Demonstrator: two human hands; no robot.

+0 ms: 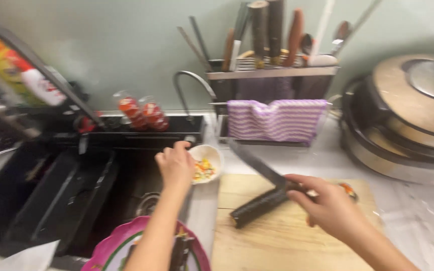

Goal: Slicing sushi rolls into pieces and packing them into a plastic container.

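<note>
My left hand [176, 165] grips the rim of a small white bowl [213, 153] holding chopped yellow, red and green bits, at the counter's edge beside the sink. My right hand [327, 203] holds the handle of a long knife [257, 164] whose blade points up and left over a wooden cutting board [277, 236]. A dark seaweed-wrapped roll [257, 207] lies diagonally on the board just under the knife, close to my right fingers. The picture is blurred by motion.
A black sink [76, 195] with a curved tap [189, 83] lies at left. A pink plate [111, 248] sits at the bottom. A rack [272, 75] of utensils with a striped purple cloth [277, 120] stands behind the board. Stacked pans with lids [408, 120] are at right.
</note>
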